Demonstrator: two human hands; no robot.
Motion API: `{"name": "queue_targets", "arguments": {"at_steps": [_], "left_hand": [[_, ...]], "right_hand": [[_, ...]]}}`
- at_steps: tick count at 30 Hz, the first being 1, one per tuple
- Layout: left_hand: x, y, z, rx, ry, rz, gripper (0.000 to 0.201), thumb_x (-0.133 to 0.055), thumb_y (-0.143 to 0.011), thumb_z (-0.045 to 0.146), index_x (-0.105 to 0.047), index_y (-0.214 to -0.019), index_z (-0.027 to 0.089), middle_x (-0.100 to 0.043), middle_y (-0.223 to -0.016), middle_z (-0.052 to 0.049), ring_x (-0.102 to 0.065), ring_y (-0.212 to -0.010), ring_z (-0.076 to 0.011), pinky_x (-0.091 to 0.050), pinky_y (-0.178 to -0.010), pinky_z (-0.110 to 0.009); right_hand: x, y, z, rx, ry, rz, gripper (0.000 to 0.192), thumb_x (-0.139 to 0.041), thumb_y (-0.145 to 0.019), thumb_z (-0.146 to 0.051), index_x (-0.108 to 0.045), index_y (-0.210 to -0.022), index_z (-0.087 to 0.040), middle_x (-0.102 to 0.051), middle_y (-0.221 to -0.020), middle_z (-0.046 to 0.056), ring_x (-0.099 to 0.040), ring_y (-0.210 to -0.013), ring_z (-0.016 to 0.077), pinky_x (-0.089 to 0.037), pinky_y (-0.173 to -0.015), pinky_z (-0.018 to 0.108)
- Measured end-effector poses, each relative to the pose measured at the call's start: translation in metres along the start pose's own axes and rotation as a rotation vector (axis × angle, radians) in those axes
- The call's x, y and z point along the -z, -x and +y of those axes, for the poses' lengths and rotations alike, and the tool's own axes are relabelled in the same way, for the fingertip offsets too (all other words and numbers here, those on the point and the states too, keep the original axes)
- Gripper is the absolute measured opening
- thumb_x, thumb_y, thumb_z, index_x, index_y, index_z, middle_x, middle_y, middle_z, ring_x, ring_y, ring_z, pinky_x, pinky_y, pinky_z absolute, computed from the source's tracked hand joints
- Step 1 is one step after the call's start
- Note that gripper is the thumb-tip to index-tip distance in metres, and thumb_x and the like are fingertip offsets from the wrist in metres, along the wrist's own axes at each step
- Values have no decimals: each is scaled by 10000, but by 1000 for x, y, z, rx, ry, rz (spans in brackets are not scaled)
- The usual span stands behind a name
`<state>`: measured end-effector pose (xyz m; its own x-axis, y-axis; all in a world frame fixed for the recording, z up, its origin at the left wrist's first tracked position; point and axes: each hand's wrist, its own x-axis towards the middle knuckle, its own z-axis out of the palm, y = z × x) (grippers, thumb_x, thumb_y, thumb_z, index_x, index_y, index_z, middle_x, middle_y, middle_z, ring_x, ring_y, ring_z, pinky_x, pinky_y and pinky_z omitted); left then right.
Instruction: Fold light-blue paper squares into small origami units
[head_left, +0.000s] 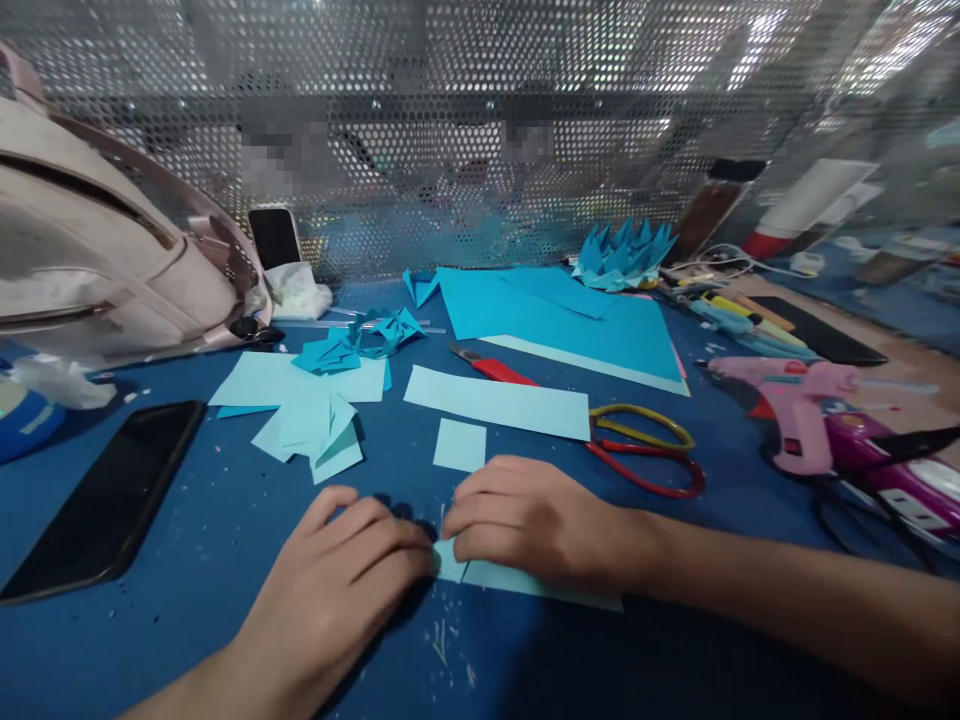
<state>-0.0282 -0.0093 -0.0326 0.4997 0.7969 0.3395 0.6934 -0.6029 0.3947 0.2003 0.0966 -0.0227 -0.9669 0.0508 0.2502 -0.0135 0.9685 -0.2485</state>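
Looks partway to me: the spiky piece [624, 255] by the table's [172, 610] far edge seems done, while the spare strip [495, 400] and square [459, 445] lie flat, so probably left to do. Working strip [544, 586] sits toward the near edge, long axis left-right, right end angled slightly nearer. Right hand's [525, 520] fingers rest together over it, left hand's [352, 570] curl at its left end, can't tell if either's pinching

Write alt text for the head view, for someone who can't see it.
A person's right hand rests on pale blue paper on a blue table, the left hand at the paper's left end. Beyond lie more cut sheets and a spiky folded-paper piece. A dark phone lies at left, a pink glue gun at right.
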Motion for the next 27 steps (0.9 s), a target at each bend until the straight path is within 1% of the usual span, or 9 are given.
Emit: {"name": "queue_targets", "arguments": {"at_steps": [3, 5, 8, 13, 14, 16, 18, 20, 27], "left_hand": [[-4, 7, 0, -39, -55, 64, 329, -325, -1041, 201, -653, -1057, 232, -734, -1059, -8, -598, -892, -183, -262, -918, -375], [-4, 8, 0, -73, -109, 73, 366, -301, -1049, 209, -667, -1043, 221, -742, -1067, -5, -601, -904, -177, -256, -947, -368], [-2, 5, 2, -128, -180, 73, 406, -279, -1057, 203, -684, -1027, 218, -751, -1064, 13, -607, -915, -158, -263, -968, -343], [-2, 0, 2, -163, -182, 214, 419, -299, -1060, 203, -705, -960, 184, -762, -948, 5, -609, -847, -152, -313, -917, -338], [-1, 0, 1, -147, -160, 213, 410, -299, -1058, 194, -702, -985, 183, -757, -939, 7, -607, -839, -150, -316, -905, -339], [0, 2, -3, -91, -116, 165, 369, -322, -1046, 186, -691, -1040, 199, -743, -934, 16, -599, -819, -146, -321, -873, -342], [2, 4, -7, -31, -93, 99, 307, -382, -1028, 206, -688, -1040, 232, -728, -930, 29, -593, -800, -145, -321, -834, -341], [4, 7, -11, -3, -97, 67, 256, -436, -1013, 242, -691, -1015, 261, -720, -924, 41, -587, -789, -148, -315, -811, -342], [2, 12, -14, 6, -140, 66, 200, -504, -984, 278, -701, -1014, 293, -711, -929, 57, -552, -762, -154, -303, -776, -341]], "right_hand": [[3, -1, 1, 6, -16, -40, 318, -288, -1050, -179, -601, -1105, -169, -677, -1133, 59, -571, -1058, 177, -410, -856, 318], [4, -1, 2, 18, -4, -29, 324, -283, -1051, -178, -602, -1102, -166, -684, -1130, 62, -586, -1029, 175, -417, -856, 318], [4, 0, 3, 45, 6, 16, 289, -327, -1044, -174, -613, -1086, -184, -688, -1149, 45, -589, -1042, 160, -420, -896, 312], [3, -1, 5, 87, -8, 139, 241, -399, -1030, -179, -635, -990, -144, -713, -1050, 53, -603, -953, 129, -454, -846, 294], [3, -1, 6, 87, -11, 148, 241, -408, -1027, -177, -638, -968, -138, -716, -1041, 58, -604, -946, 132, -458, -830, 293], [4, -2, 7, 83, -22, 145, 261, -402, -1028, -179, -644, -944, -128, -717, -1044, 71, -601, -946, 144, -461, -808, 297], [4, -1, 8, 86, -40, 139, 279, -387, -1031, -177, -646, -944, -123, -715, -1056, 75, -595, -947, 152, -460, -796, 301], [4, -1, 8, 87, -47, 130, 278, -382, -1031, -173, -646, -959, -126, -711, -1070, 71, -588, -954, 155, -456, -798, 305], [4, 0, 10, 83, -23, 85, 210, -434, -1012, -161, -637, -964, -138, -701, -1092, 55, -571, -1001, 160, -443, -794, 305]]}}
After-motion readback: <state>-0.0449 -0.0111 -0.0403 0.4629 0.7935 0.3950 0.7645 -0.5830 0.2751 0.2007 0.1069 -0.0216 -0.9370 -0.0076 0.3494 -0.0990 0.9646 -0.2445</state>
